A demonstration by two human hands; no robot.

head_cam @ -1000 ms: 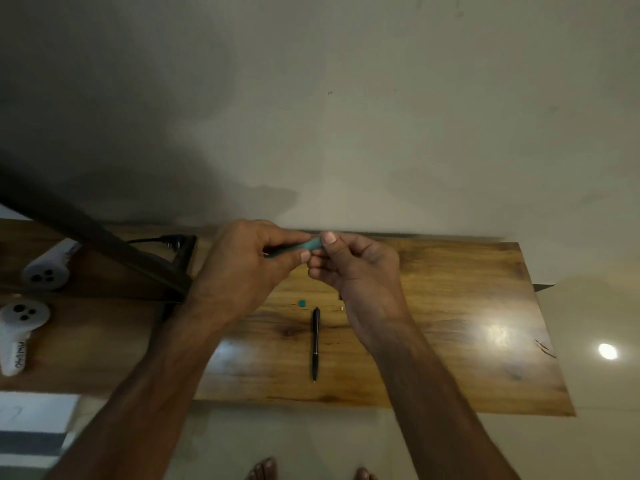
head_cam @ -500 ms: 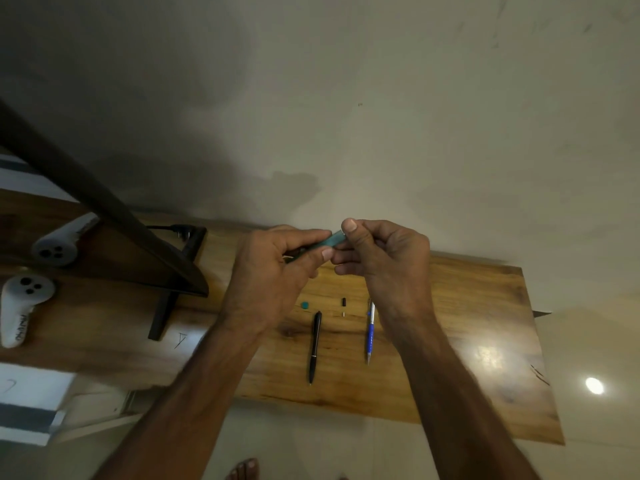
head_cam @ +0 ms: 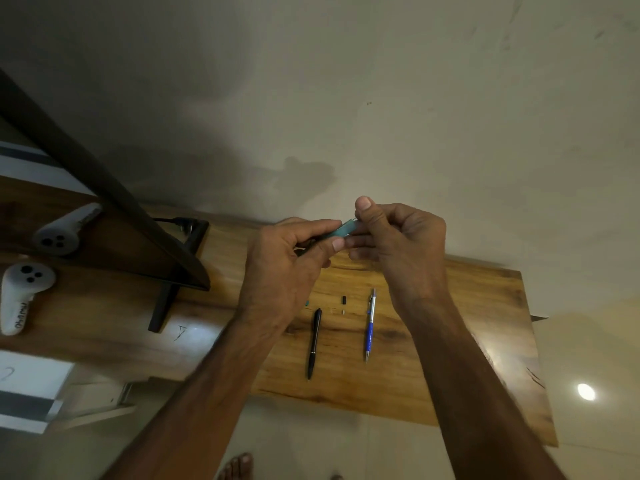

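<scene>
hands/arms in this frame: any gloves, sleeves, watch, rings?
Nothing worn. The left hand and right hand are bare: no gloves, and no rings on the fingers in view. The left forearm and right forearm are bare to the frame edge: no sleeves, watch, bands or markings. The right thumbnail is trimmed short.

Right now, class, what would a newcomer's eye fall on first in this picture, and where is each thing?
First, the left hand and right hand, raised mid-frame above the wooden table, both pinching a teal pen between them. Next, the black pen and blue-and-silver pen, lying side by side but apart on the table below the hands. A white controller lies at the table's far left.
</scene>
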